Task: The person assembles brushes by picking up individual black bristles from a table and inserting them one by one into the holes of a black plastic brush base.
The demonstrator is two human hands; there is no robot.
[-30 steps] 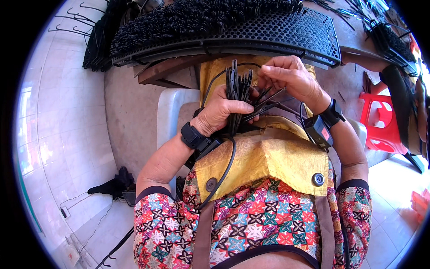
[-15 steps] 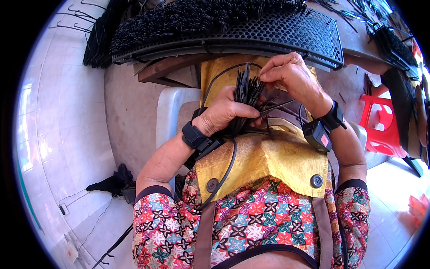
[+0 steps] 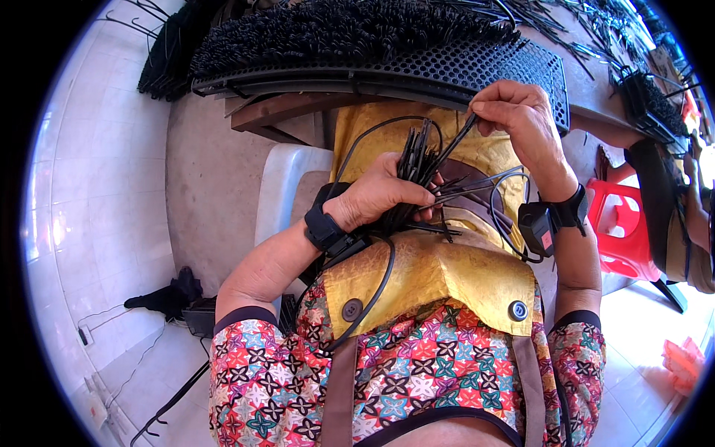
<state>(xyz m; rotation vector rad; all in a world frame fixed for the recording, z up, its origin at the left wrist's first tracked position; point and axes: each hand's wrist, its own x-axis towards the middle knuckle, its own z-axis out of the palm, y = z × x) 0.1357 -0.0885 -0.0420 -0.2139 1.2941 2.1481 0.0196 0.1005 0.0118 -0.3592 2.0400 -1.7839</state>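
Observation:
A bundle of thin black strips (image 3: 417, 158) is gripped in my left hand (image 3: 380, 188), above the yellow apron (image 3: 439, 257) on my lap. Most of its ends stick up past my thumb; several long ones fan out to the right. My right hand (image 3: 521, 119), raised to the upper right, pinches the tip of a single black strip (image 3: 457, 141) between thumb and forefinger. That strip slants down to the bundle, where its lower end is hidden among the others. What exactly the strips are, I cannot tell.
Ahead, a black perforated tray (image 3: 532, 78) carries a dense mass of upright black pieces (image 3: 335, 33). Loose black rods (image 3: 555, 37) lie beyond it. A white plastic seat (image 3: 279, 186) shows at left; a red stool (image 3: 622, 231) and another person's legs (image 3: 655, 201) are at right.
My right hand has moved up and right, away from the bundle, with one strip now stretched out in its pinch. My left hand keeps its hold on the bundle, shifted slightly.

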